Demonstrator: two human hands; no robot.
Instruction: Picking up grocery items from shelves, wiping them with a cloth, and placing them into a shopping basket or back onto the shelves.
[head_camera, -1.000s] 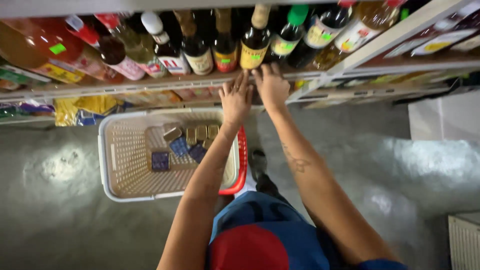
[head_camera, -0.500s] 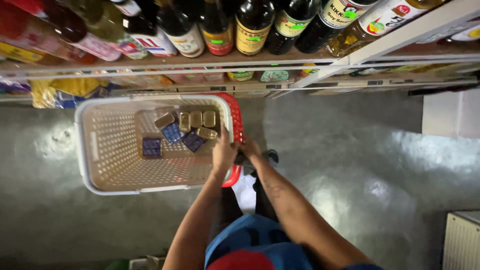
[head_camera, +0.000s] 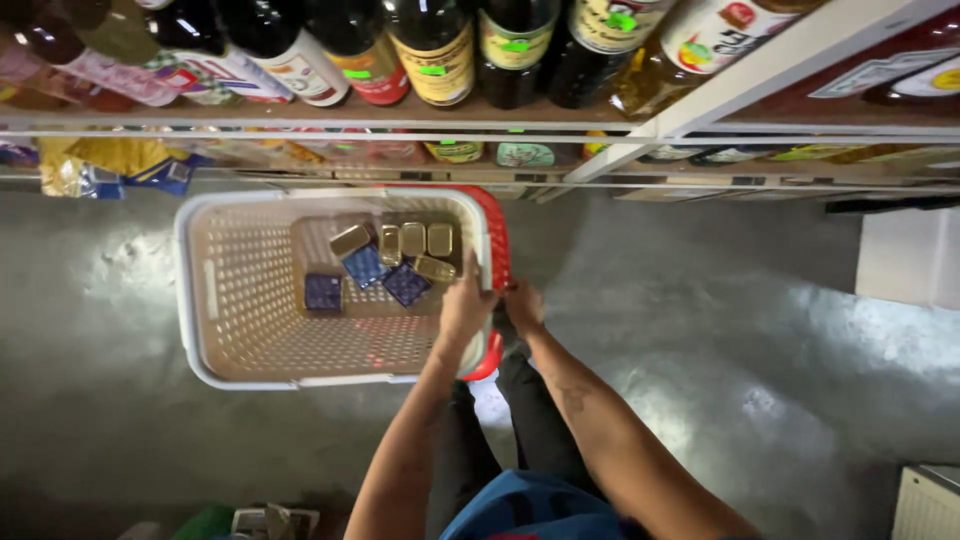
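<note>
My left hand (head_camera: 466, 305) and right hand (head_camera: 522, 306) both grip the right rim of the cream plastic basket (head_camera: 240, 300), which stretches left.

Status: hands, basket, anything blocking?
Left hand and right hand at basket rim, red handle side. Small tins inside. Nothing in the way.
</note>
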